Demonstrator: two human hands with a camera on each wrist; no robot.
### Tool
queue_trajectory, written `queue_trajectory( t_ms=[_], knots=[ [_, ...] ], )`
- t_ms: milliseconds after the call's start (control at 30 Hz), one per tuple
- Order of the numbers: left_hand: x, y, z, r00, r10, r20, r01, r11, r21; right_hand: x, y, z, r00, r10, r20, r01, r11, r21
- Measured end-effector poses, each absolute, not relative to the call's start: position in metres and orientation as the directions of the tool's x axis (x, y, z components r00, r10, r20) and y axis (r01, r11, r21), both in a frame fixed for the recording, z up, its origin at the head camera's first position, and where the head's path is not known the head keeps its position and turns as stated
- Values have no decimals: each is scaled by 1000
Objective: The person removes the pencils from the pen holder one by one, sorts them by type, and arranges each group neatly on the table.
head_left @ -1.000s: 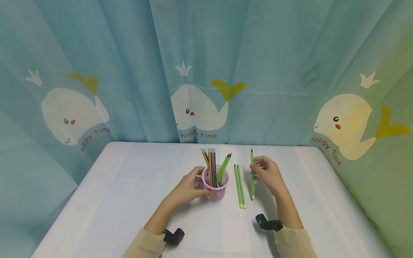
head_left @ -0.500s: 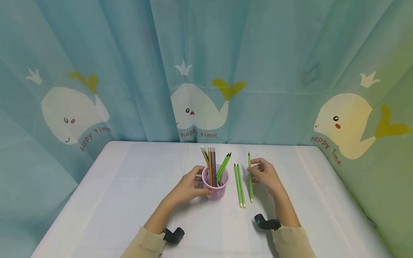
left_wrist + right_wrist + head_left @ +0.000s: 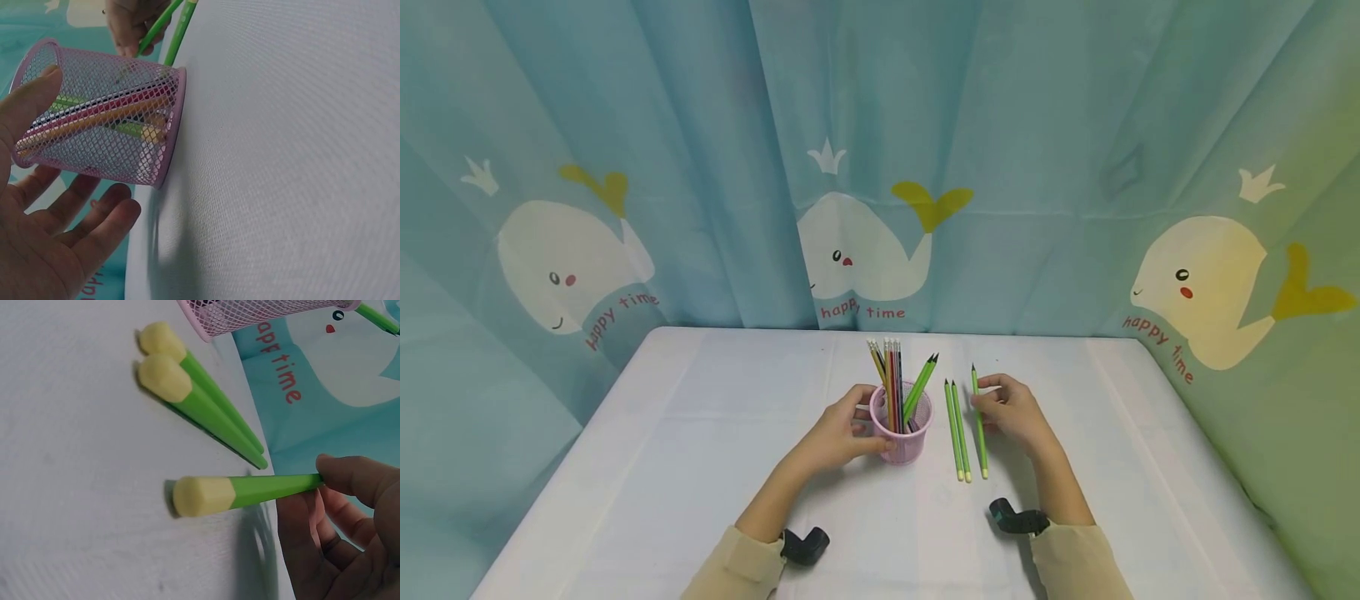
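My left hand (image 3: 831,437) holds a pink mesh pencil cup (image 3: 94,69) upright on the table, thumb on the near side and fingers round the far side. Inside stand several pencils: yellow, red and dark ones with erasers up (image 3: 891,387), and green ones leaning right with black points up (image 3: 920,388). To the right, my right hand (image 3: 1013,412) pinches a green pencil (image 3: 269,490) between thumb and fingers, its cream end toward me and low over the table. Two more green pencils (image 3: 215,419) lie side by side between the cup and that hand.
A white-covered table (image 3: 737,400) carries everything. Behind it hangs a blue-green curtain (image 3: 1045,167) printed with whales. A black wrist-worn device (image 3: 805,547) sits on the left wrist, and another black device (image 3: 1018,518) on the right.
My right hand has moved left and toward me with the green pencil, bringing it closer to the two lying pencils and lower. The left hand and the cup have stayed put.
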State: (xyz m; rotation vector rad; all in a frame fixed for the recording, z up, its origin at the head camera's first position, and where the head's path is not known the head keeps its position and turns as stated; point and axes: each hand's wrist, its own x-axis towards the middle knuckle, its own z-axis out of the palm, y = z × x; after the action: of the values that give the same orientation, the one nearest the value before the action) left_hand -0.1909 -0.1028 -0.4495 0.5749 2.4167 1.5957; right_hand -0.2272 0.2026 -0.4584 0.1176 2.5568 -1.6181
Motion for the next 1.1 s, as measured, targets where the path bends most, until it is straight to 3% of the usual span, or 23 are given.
queue_trajectory(
  t_ms=[1100],
  knots=[
    [-189, -102, -446, -911, 410, 39, 196, 346, 917, -227, 197, -467, -987, 17, -158, 141, 555, -820]
  ],
)
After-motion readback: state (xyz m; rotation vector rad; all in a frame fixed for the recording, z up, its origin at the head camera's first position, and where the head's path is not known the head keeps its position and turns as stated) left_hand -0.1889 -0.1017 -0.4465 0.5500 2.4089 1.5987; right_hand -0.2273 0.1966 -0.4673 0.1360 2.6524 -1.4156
